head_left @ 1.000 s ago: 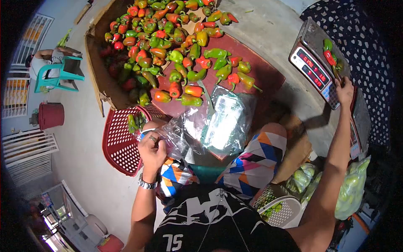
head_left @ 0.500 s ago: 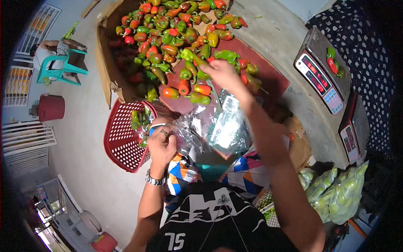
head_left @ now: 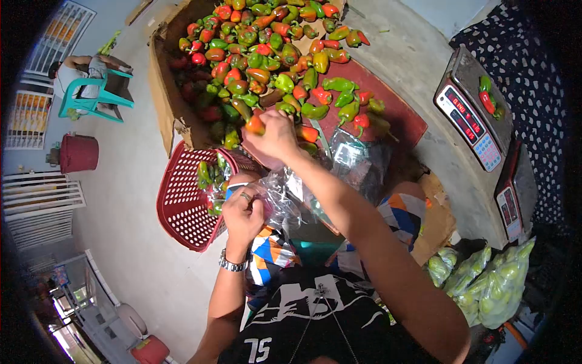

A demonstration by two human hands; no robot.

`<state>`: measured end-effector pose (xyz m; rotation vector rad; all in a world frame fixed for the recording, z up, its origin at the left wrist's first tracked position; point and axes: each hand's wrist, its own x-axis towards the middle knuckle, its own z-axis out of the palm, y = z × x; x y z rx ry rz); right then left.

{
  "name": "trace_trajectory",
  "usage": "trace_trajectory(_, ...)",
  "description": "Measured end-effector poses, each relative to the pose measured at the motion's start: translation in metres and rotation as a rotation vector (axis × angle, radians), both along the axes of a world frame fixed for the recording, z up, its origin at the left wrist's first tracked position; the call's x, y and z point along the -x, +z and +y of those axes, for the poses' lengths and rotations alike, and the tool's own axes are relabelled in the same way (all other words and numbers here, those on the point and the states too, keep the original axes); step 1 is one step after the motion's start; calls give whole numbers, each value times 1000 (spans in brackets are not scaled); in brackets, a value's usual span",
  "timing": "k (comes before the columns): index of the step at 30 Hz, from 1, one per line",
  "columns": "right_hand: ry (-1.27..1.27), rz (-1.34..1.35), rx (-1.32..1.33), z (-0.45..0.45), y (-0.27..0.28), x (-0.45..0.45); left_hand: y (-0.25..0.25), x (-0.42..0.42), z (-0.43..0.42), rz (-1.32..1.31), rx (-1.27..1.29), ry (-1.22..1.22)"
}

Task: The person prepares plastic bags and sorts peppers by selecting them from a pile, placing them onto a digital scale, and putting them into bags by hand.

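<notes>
My left hand (head_left: 242,215), with a ring and a wristwatch, is closed on a crumpled clear plastic bag (head_left: 282,195) above my left knee. My right hand (head_left: 276,134) reaches over the front of the pepper pile, its fingers closed around an orange-red pepper (head_left: 254,125); some fingers are hidden. Just beyond lie loose green and red peppers (head_left: 315,111) on a dark red board (head_left: 391,100). The main heap of peppers (head_left: 248,57) spreads from an opened cardboard box (head_left: 159,91). More clear plastic bags (head_left: 359,161) rest on the board's near edge.
At left stands a red perforated basket (head_left: 182,203) holding bagged peppers (head_left: 212,182). Two digital scales (head_left: 470,115) are at right, one with peppers (head_left: 487,97) on it. Filled bags of green produce (head_left: 500,288) sit lower right. Someone sits on a teal chair (head_left: 91,97).
My right hand has moved left and nearer to me, from the green peppers to the orange-red pepper. My left hand still holds the bag. The view has shifted slightly.
</notes>
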<state>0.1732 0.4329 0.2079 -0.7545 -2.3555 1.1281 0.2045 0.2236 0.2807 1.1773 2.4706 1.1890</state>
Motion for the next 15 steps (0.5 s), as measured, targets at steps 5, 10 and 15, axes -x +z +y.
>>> trace_trajectory(5,217,650,1836,59,52,-74,2,-1,-1,28,18,-28)
trace_trajectory(10,-87,568,1279,111,62,-172,7,-8,9,4,2,-45)
trace_trajectory(15,-353,666,921,242,48,-324,4,-9,12,12,10,-55)
